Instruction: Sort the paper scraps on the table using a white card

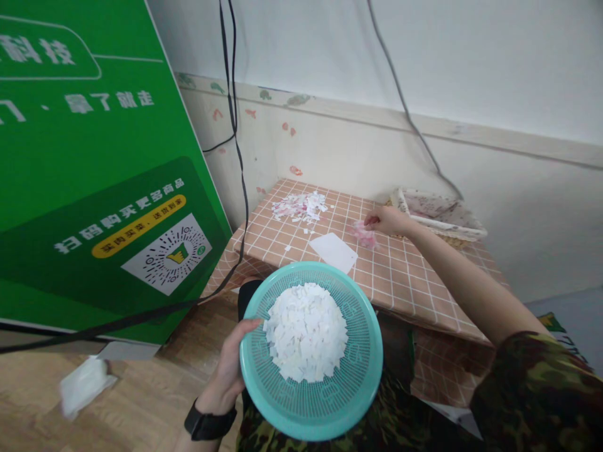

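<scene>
The left hand (230, 361) is gripping the basket (365, 361) by its rim, likely steadying the white scraps (306, 333), while the right hand (389, 221) is seemingly pinching pink scraps (364, 236).

You can pass over the tabletop (398, 276) between the paper scraps (301, 204) and pink pile (365, 239); the lined wicker basket (443, 225) obstructs back right, teal colander (362, 342) the front, black cord (242, 169) the left.
</scene>
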{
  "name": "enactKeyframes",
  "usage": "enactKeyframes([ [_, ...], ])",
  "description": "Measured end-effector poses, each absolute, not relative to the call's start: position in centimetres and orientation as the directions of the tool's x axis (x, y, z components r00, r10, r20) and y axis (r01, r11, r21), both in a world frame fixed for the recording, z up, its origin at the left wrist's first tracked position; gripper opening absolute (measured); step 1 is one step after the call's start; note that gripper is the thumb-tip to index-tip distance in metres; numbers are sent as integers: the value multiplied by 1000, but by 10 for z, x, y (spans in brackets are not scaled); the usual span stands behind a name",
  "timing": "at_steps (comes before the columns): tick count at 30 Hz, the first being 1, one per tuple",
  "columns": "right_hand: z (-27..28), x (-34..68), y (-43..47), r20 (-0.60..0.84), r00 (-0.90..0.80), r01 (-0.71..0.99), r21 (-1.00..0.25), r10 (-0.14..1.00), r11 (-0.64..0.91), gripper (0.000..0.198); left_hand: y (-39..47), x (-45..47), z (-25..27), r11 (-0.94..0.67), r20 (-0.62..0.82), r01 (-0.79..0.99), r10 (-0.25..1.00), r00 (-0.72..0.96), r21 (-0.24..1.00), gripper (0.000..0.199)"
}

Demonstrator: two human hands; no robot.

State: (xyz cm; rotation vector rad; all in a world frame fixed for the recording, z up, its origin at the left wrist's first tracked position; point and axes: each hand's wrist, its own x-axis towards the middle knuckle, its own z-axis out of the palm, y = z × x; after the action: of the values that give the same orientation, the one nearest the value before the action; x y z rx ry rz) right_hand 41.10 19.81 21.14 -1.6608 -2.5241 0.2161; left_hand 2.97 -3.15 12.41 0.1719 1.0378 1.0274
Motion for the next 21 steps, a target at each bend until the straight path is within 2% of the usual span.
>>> enactKeyframes([
  [7,224,382,177,154,-415,895,-105,896,433,9,-30,31,126,530,-600,-665,786,151,527,11],
  [8,225,368,164,182,-436,881,-112,881,459,10,-30,31,126,529,-598,-673,786,158,517,11],
  [10,224,335,131,206,-591,747,-226,780,625,11,-30,31,126,549,-601,-664,778,183,508,13],
  [12,218,300,96,116,-780,537,-380,615,753,12,-30,31,125,559,-601,-658,775,197,504,14],
  [14,208,273,67,9,-900,383,-463,436,800,13,-30,31,124,558,-590,-657,780,208,507,15],
  [16,199,255,51,-61,-933,343,-452,355,823,12,-30,31,123,544,-571,-665,794,209,512,15],
  [21,191,243,45,-147,-938,346,-307,315,887,15,-27,32,122,531,-533,-679,812,237,507,15],
])
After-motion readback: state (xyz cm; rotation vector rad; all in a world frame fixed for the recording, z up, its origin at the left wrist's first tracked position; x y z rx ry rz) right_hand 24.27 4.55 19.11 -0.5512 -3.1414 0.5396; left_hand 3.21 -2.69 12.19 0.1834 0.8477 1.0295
